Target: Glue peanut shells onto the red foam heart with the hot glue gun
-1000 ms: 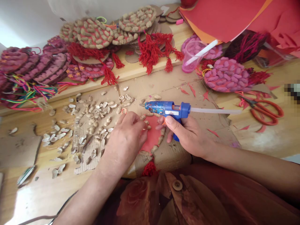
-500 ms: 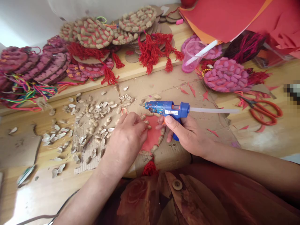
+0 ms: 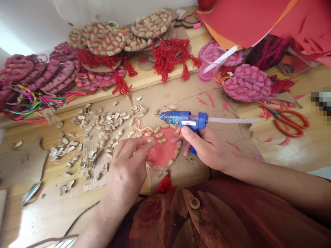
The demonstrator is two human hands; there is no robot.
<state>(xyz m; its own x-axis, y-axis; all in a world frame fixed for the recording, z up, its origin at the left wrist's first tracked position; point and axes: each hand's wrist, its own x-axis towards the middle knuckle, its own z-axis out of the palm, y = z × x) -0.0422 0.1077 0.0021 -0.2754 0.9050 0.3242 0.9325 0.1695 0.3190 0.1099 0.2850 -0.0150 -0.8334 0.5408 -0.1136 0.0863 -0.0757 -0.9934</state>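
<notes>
My right hand [image 3: 207,146] grips a blue hot glue gun [image 3: 178,119], its nozzle pointing left and a long glue stick out of its back. Below the gun lies a red disc [image 3: 161,153] with peanut shells along its rim and a few inside it. A red tassel [image 3: 164,185] hangs from its near edge, and an orange-yellow cord loop [image 3: 142,128] sits at the far edge. My left hand [image 3: 130,165] is over the disc's left side, fingers stretched out and slightly apart, with nothing seen in them. It covers part of the disc's left rim.
Loose peanut shells [image 3: 106,127] are scattered on the cardboard [image 3: 181,93] to the left. Orange-handled scissors [image 3: 289,122] lie at right, near a pink peanut disc [image 3: 249,82]. Stacked peanut discs [image 3: 106,39] and a pink cup [image 3: 208,63] stand behind. A power cord [image 3: 80,217] runs at lower left.
My left hand has drawn back to the left and its fingers have opened, uncovering the cord loop and peanut shells on the disc. My right hand holds the glue gun almost still.
</notes>
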